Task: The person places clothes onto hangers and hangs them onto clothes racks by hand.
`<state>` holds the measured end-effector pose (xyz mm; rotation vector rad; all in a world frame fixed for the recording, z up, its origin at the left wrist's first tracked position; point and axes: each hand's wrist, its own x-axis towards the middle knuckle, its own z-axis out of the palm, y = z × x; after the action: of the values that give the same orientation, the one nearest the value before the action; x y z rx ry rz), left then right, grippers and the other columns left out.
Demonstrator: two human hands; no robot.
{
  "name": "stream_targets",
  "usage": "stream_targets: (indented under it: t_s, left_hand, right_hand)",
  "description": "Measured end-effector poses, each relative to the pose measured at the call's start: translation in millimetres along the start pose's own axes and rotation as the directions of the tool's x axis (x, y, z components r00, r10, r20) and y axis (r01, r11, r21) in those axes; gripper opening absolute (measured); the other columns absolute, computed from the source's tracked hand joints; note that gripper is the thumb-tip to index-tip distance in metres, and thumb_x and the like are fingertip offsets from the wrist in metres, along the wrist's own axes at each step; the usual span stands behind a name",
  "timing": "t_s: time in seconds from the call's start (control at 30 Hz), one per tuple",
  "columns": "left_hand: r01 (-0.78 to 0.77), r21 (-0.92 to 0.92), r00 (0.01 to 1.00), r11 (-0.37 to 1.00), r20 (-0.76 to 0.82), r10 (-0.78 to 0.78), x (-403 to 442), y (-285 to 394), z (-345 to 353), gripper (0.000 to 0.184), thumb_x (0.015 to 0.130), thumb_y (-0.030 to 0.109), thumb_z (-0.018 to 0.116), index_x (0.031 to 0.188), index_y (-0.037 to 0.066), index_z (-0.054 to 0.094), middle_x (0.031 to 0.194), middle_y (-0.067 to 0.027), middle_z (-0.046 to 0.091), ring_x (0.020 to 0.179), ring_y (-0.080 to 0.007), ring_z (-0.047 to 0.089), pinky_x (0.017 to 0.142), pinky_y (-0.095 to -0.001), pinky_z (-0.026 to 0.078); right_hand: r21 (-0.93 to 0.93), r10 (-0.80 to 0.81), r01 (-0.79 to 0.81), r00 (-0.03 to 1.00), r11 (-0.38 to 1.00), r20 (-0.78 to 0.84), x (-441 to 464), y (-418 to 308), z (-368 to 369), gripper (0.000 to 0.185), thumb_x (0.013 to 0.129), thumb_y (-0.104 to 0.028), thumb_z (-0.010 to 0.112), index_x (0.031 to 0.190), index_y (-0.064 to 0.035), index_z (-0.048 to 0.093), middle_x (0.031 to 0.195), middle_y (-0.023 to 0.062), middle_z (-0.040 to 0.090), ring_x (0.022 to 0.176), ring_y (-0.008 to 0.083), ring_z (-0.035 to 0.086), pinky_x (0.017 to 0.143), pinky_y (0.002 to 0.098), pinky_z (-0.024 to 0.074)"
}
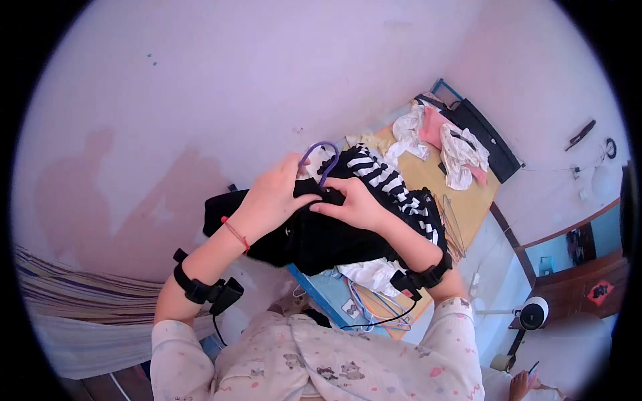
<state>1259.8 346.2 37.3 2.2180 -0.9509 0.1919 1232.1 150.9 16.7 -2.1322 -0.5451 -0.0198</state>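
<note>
A black garment hangs in front of me, with the purple hook of a hanger rising from its neck opening. My left hand is closed on the garment's upper edge, just left of the hook, with its fingers partly behind the hook. On the right side of the hook, my right hand pinches the black cloth between thumb and fingers. The hanger's body is hidden inside the cloth. Behind it lies a black-and-white striped garment.
A wooden table bears white and pink clothes and a black case. Several hangers lie near its front edge. A striped curtain is at left. Another person's hand shows at lower right.
</note>
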Motion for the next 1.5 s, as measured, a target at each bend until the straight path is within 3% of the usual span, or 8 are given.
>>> stream_targets:
  t_s: [0.07,0.2,0.3,0.4,0.57,0.73,1.1,1.5]
  left_hand:
    - [-0.197,-0.035,0.975,0.980,-0.114,0.192,-14,0,-1,0.048,0.073,0.009,0.065,0.116,0.003,0.045,0.117,-0.0164,0.046,0.114,-0.0334,0.040,0.096,-0.0393,0.031]
    - [-0.171,-0.165,0.857,0.971,-0.511,0.064,-77,-17,40,0.015,0.075,-0.003,0.056,0.088,0.002,0.053,0.087,-0.0127,0.055,0.083,-0.0289,0.053,0.074,-0.0353,0.042]
    - [0.095,-0.512,0.986,0.854,-0.068,-0.151,-85,-2,72,0.009,0.080,0.004,0.058,0.088,0.000,0.055,0.083,-0.0116,0.054,0.069,-0.0198,0.055,0.061,-0.0271,0.045]
    - [0.157,-0.544,0.987,0.824,0.067,-0.144,-74,-13,111,0.010,0.083,0.009,0.058,0.087,0.000,0.055,0.084,-0.0113,0.055,0.069,-0.0170,0.055,0.060,-0.0266,0.044]
    - [0.353,-0.866,0.864,0.354,0.156,-0.480,-48,-33,170,0.024,0.088,0.021,0.053,0.101,0.002,0.049,0.089,-0.0054,0.056,0.080,-0.0140,0.057,0.070,-0.0253,0.045]
    - [0.314,-0.884,0.744,-0.346,0.455,-0.490,-23,-6,145,0.025,0.090,0.025,0.052,0.104,0.006,0.047,0.090,-0.0043,0.050,0.086,-0.0166,0.056,0.072,-0.0306,0.048]
    - [0.594,-0.795,0.771,0.122,0.518,-0.371,-25,-3,173,0.025,0.078,0.012,0.062,0.096,0.000,0.051,0.085,-0.0040,0.055,0.075,-0.0095,0.052,0.063,-0.0230,0.042]
    - [0.699,-0.702,0.695,0.137,0.621,-0.362,-13,-17,193,0.029,0.085,0.017,0.055,0.107,-0.003,0.057,0.093,-0.0053,0.062,0.080,-0.0132,0.055,0.072,-0.0234,0.043]
  right_hand:
    - [-0.120,-0.013,0.018,0.999,0.993,0.042,-3,-13,-8,0.031,0.074,-0.026,0.069,0.090,-0.0005,0.061,0.063,0.0159,0.056,0.053,0.0244,0.054,0.051,0.0323,0.0421]
    - [-0.188,0.034,-0.066,0.985,0.980,-0.169,-14,-2,-32,0.031,0.075,-0.024,0.067,0.089,0.0021,0.059,0.071,0.0175,0.058,0.062,0.0233,0.057,0.059,0.0315,0.0440]
    - [-0.221,0.061,-0.166,0.908,0.961,-0.414,-23,11,-40,0.035,0.076,-0.027,0.067,0.092,0.0035,0.059,0.074,0.0159,0.060,0.069,0.0220,0.058,0.066,0.0311,0.0444]
    - [-0.163,0.198,-0.308,0.856,0.937,-0.477,-29,10,-47,0.036,0.077,-0.028,0.067,0.091,0.0039,0.058,0.075,0.0119,0.061,0.069,0.0167,0.055,0.066,0.0287,0.0431]
    - [0.070,0.344,-0.379,0.727,0.923,-0.594,-29,-8,-55,0.033,0.077,-0.026,0.067,0.088,0.0028,0.058,0.071,0.0028,0.056,0.066,0.0097,0.048,0.063,0.0250,0.0406]
    - [0.267,0.411,-0.314,0.634,0.911,-0.655,-32,-14,-61,0.028,0.079,-0.023,0.066,0.089,0.0025,0.059,0.073,0.0021,0.058,0.067,0.0088,0.050,0.062,0.0234,0.0408]
    - [-0.275,0.208,-0.500,0.712,0.821,-0.671,-56,-5,-41,0.033,0.075,-0.026,0.068,0.089,0.0032,0.060,0.072,0.0181,0.061,0.064,0.0261,0.060,0.063,0.0317,0.0457]
    - [-0.374,0.108,-0.444,0.749,0.814,-0.653,-48,13,-12,0.026,0.075,-0.021,0.066,0.088,0.0007,0.062,0.073,0.0186,0.063,0.068,0.0329,0.062,0.060,0.0359,0.0483]
